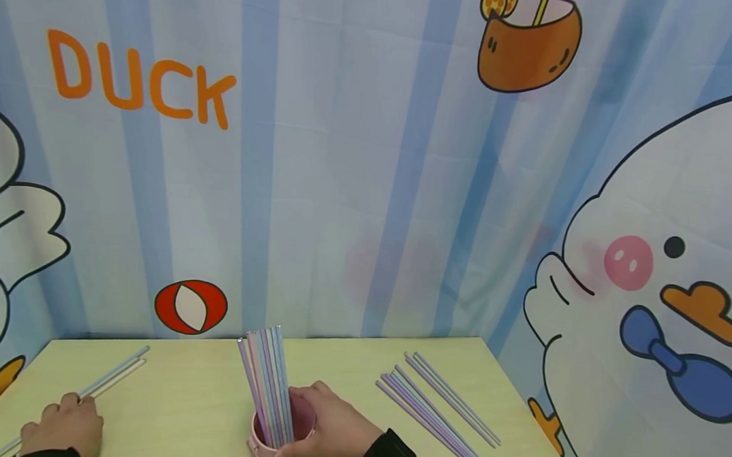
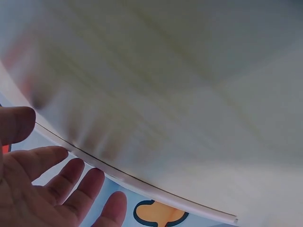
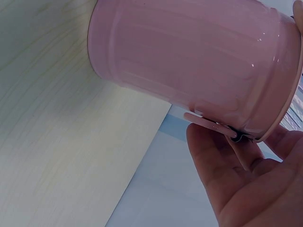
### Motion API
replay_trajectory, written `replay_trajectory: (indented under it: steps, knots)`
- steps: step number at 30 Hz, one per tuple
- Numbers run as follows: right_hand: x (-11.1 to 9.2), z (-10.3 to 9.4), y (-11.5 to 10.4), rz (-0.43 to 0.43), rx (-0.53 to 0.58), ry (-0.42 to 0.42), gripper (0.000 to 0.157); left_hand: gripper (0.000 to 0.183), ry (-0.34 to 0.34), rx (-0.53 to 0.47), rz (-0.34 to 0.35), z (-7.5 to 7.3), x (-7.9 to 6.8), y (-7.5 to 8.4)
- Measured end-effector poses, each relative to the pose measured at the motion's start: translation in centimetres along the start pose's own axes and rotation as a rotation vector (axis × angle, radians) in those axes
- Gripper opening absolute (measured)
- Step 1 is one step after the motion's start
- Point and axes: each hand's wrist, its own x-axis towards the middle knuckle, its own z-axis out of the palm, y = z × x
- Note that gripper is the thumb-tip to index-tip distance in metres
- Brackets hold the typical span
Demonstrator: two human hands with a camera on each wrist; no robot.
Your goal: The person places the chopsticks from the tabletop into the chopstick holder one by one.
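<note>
A small pink bucket (image 1: 301,420) stands near the table's front, with a bundle of shiny pastel straws (image 1: 267,381) upright and slightly tilted inside it. My right hand (image 1: 333,428) grips the bucket at its rim; the right wrist view shows the bucket's side and a small handle (image 3: 208,124) beside the fingers. At the left, my left hand (image 1: 66,423) rests over a few loose straws (image 1: 114,371). In the left wrist view its fingers (image 2: 85,189) are spread and only slightly bent, the tips touching or close to one pale straw (image 2: 156,191).
Two groups of straws lie at the right of the table: a larger purple and blue group (image 1: 431,419) and a smaller one (image 1: 453,399) behind it. A printed curtain (image 1: 319,185) hangs behind the pale wooden table (image 1: 187,398).
</note>
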Motion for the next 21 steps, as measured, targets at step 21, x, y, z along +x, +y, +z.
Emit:
replay_trajectory:
  steps: [21]
  knots:
    - [0.11,0.16,0.29,-0.004,-0.017,0.002,0.079,0.024,0.041,0.057,0.032,0.06,0.07,0.19]
